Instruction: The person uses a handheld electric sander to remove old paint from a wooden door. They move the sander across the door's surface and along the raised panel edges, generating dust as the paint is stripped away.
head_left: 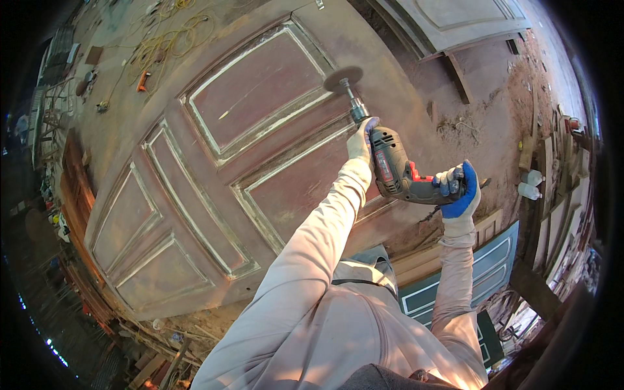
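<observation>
Both my hands, in work gloves, grip a dark grey power drill with a red trigger area. My left hand is wrapped round its front, just behind the metal chuck. Around the rear handle, my right hand is closed in a blue-palmed glove. A round brown sanding disc is fitted on the drill's shaft. It lies over the edge of a large panelled wooden door, reddish brown with pale, scuffed mouldings. Whether the disc touches the wood I cannot tell.
A pale panelled door lies at the far right, with a timber piece beside it. Yellow cable is coiled at the far left near an orange tool. A blue-green door and plastic bottles are on the right.
</observation>
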Tool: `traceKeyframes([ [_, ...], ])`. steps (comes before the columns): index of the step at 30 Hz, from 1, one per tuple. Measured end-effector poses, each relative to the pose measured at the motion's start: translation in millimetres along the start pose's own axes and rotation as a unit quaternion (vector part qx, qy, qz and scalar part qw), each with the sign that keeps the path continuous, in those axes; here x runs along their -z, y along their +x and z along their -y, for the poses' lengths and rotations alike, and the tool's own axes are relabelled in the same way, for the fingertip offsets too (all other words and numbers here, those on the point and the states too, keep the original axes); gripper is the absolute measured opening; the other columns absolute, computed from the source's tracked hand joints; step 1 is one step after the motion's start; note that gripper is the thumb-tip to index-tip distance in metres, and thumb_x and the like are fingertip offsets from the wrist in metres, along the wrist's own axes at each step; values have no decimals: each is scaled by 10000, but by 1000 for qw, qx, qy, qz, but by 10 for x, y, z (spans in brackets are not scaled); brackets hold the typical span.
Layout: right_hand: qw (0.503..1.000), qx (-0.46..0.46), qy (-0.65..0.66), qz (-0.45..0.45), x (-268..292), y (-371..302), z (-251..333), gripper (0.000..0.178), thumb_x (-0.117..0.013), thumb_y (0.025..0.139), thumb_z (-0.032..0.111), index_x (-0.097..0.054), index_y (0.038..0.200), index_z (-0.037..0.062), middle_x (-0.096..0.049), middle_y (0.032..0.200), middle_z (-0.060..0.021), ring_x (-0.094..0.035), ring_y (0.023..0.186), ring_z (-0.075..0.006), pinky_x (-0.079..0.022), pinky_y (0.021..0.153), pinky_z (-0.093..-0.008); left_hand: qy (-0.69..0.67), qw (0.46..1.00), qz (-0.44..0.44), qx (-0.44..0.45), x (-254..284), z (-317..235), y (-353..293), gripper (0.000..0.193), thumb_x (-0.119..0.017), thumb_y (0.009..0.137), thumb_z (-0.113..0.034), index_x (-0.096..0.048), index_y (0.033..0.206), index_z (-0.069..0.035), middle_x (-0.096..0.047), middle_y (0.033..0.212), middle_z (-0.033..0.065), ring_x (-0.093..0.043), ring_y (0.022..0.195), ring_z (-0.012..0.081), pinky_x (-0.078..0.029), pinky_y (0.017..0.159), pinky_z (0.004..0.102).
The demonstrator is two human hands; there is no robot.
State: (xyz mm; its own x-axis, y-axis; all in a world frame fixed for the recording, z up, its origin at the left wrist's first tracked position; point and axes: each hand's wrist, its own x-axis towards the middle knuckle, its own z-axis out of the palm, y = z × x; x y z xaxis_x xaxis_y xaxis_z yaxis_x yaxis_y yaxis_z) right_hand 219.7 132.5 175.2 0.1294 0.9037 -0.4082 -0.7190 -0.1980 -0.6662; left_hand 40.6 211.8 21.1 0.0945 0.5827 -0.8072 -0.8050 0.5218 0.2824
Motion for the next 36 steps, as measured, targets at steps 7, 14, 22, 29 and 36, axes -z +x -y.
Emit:
traceKeyframes([
  [7,999,16,-32,-7,46,-63,-53,336,-421,1000,262,-509,731,83,-423,538,-35,-421,496,-187,-423,657,-385,-23,1000,12,-4,103,-17,-16,186,-751,792,-210,-708,890,-59,-644,782,15,-612,625,131,-507,597,283],
  [14,998,-7,-50,-33,-228,-6,-229,323,-426,996,269,-517,745,87,-422,538,-24,-413,492,-182,-412,649,-364,-12,999,42,33,303,-277,-10,193,-664,820,-305,-644,852,-116,-677,724,59,-657,592,201,-568,583,337],
  [22,997,-10,-77,-20,-484,91,46,303,-497,972,261,-531,744,64,-437,540,-39,-456,500,-209,-433,621,-379,-59,995,47,67,3,-272,-117,187,-680,801,-301,-623,778,-124,-651,663,42,-625,538,191,-546,538,349],
  [29,995,-20,-99,-12,-672,88,14,301,-495,969,257,-534,738,69,-442,519,-38,-456,483,-206,-437,616,-377,-96,988,89,87,-10,-421,-243,179,-681,810,-275,-615,762,-116,-642,653,40,-614,524,190,-540,523,330],
  [36,993,-73,-94,-5,-792,59,-58,299,-496,967,249,-533,732,69,-456,524,-44,-465,471,-212,-449,619,-384,-107,991,72,40,389,-479,-378,215,-685,814,-295,-647,854,-88,-680,709,61,-651,579,204,-567,588,326],
])
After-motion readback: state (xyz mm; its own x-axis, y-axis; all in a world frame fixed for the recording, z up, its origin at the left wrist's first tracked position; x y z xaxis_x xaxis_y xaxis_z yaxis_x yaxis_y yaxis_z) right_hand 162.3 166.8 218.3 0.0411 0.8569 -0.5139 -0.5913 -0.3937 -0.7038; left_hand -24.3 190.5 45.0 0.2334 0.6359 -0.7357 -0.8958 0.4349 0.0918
